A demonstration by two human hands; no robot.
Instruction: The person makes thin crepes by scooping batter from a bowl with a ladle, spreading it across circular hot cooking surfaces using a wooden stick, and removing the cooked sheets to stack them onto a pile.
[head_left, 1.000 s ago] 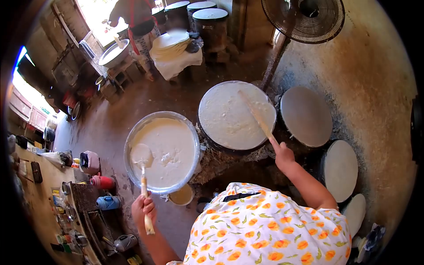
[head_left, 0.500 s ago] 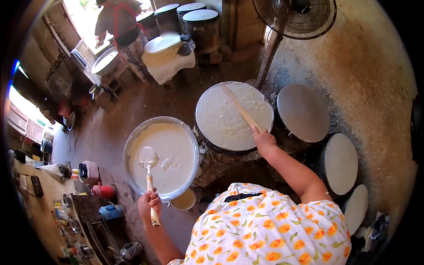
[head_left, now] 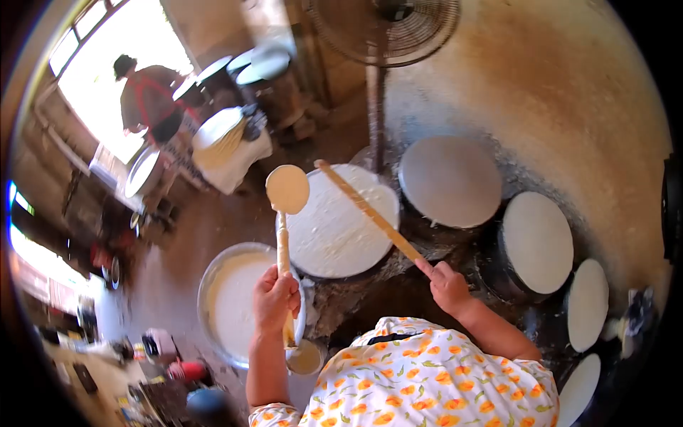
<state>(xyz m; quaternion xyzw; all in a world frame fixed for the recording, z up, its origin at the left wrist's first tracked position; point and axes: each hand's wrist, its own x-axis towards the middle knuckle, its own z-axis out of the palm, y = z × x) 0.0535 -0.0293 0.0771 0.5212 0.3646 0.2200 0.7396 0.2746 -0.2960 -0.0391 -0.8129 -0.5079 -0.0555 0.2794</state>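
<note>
My left hand (head_left: 276,297) is closed round the wooden handle of a ladle (head_left: 287,189). Pale batter fills the ladle's round bowl, raised at the left edge of a round cooking surface (head_left: 331,245) coated with lumpy white batter. In my right hand (head_left: 448,286) is a long flat wooden stick (head_left: 366,208), slanting over that same surface with its far end near the back rim. Below my left forearm stands a wide metal basin (head_left: 204,302) of white batter, partly hidden by the arm. A small bowl (head_left: 307,357) sits beside the basin.
Several round covered stoves curve along the right, among them a grey lid (head_left: 452,181) and a white top (head_left: 538,242). A fan (head_left: 388,32) on a pole stands behind. Another person (head_left: 153,107) is at the far left, near stacked round sheets (head_left: 219,135). Containers crowd the lower left.
The ladle has risen out of the basin, now full of batter, and moved toward the round surface. My right hand and the stick have shifted. The whole view has turned.
</note>
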